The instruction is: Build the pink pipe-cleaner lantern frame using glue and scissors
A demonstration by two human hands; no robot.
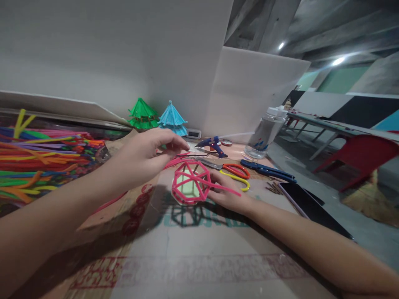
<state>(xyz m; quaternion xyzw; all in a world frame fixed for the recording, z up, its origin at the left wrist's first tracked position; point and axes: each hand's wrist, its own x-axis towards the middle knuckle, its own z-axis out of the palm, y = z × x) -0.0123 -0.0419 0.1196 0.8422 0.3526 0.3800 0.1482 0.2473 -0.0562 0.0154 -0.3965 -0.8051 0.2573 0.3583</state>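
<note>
An eight-sided frame of pink pipe cleaners (192,177), with spokes meeting at its middle and a pale green base showing through, is tilted toward me over the table. My right hand (227,193) grips its right side, the fingertips partly hidden behind it. One loose pink end runs from the frame across that hand. Above and left of the frame, my left hand (149,155) hovers with bent fingers, thumb apart, and nothing visible in it. Close beyond it are several loose pink pipe cleaners (174,161) and a blue glue gun (213,144) with a white glue stick in its back.
Scissors with red and yellow handles (235,169) and dark blue pliers (268,169) lie beyond my right hand. A phone (311,207) is at right, a clear bottle (264,135) behind. Green (141,114) and blue (172,118) cone-roofed models stand at the back; colourful pipe cleaners (46,158) fill the left.
</note>
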